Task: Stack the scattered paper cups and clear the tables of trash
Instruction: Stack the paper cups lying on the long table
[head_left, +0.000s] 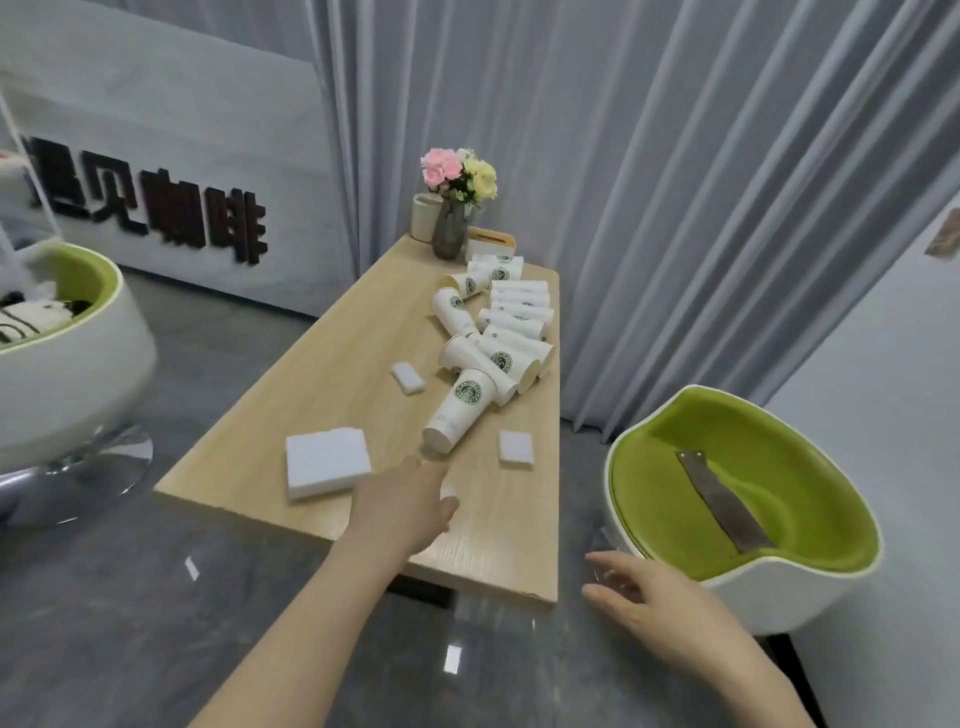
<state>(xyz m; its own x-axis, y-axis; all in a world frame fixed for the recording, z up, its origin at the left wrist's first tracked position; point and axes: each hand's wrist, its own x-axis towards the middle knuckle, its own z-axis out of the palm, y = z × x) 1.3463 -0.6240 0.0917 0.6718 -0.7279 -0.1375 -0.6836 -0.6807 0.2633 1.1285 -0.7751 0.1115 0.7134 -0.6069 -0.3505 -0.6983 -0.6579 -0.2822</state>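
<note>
The left hand (410, 506) reaches over the near end of the tabletop (322, 374), fingers extended and holding nothing, just short of the nearest paper cup (457, 413), which lies on its side. More paper cups (511, 317) lie scattered toward the far right. The right hand (649, 597) hovers released beside the green chair (753, 499).

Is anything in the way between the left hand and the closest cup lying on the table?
Nothing visible. The left hand reaches over the table straight toward the nearest cup, with only bare wood between them.
</note>
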